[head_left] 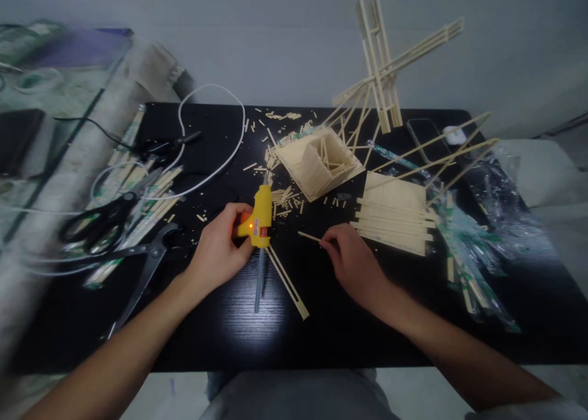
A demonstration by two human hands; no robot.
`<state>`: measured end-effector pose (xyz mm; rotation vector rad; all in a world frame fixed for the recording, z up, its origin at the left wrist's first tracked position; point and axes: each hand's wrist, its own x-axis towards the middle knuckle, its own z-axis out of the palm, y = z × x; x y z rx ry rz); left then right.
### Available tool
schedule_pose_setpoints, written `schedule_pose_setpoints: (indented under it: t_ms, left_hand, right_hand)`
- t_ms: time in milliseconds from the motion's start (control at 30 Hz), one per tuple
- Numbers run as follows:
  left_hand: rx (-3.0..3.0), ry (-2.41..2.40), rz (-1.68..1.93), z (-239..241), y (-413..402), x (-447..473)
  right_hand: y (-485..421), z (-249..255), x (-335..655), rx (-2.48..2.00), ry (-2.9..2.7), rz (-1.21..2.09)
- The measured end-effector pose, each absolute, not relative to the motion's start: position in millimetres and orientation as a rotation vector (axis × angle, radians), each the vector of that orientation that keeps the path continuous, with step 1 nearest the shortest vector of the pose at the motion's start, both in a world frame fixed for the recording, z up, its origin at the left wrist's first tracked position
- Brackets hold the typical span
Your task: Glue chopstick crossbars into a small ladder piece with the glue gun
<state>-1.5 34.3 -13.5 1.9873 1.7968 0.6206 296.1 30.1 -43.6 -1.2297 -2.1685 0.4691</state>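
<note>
My left hand is closed around the handle of a yellow hot glue gun, its orange light lit and its nozzle pointing away from me. A clear glue stick sticks out of its back end. Between the thumb and fingers of my right hand is a short thin wooden stick, its free end pointing left toward the gun. A narrow frame of joined wooden sticks lies on the table beside the glue stick, its far end hidden behind the gun.
Small cut stick pieces lie scattered around a wooden stick model with tall crossed blades. To the right are a flat stick panel and wrapped stick bundles. Scissors, pliers and a white cable occupy the left.
</note>
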Motion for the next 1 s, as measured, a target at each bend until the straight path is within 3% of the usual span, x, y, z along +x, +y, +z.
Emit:
schedule_pose_setpoints:
  t_ms: [333, 567, 700, 1000]
  left_hand:
    - [2.161, 1.84, 0.322, 0.0, 41.5, -52.1]
    - [2.226, 1.781, 0.357, 29.3, 15.2, -82.7]
    - [2.134, 2.057, 0.262, 39.6, -21.4, -124.5]
    - [2.098, 2.196, -0.117, 6.9, -72.6, -169.7]
  right_hand:
    - [34.2, -37.9, 298.4, -1.134, -2.111, 0.448]
    - [37.3, -37.4, 299.3, -1.099, -2.073, 0.443]
    - [36.8, -34.7, 297.8, -1.085, -2.037, 0.482]
    - [38.3, -23.3, 296.1, -1.179, -1.772, 0.975]
